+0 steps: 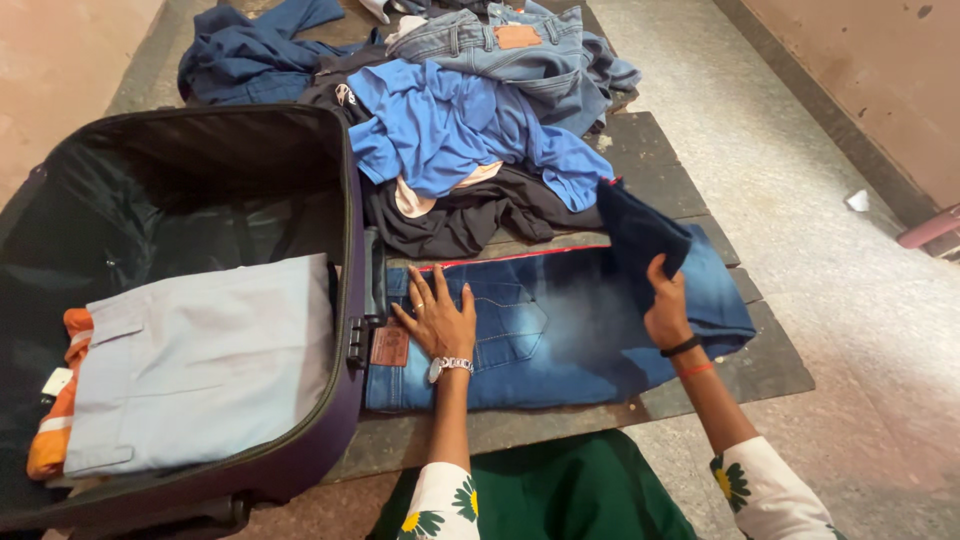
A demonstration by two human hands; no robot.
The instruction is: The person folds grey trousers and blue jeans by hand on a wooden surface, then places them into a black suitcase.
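One open suitcase (345,260) sat at the left, holding a pale folded garment (200,365) over an orange one (60,420). Beside it on the table (770,370) lay one pair of jeans (560,320): heavy, soft denim, probably best gripped at a folded edge. The left hand (440,320) pressed flat and open on the seat; the right hand (668,305) pinched the lifted leg end.

Left hand (440,318) flat, fingers (428,288) spread, right hand (668,305) raised, pinching.
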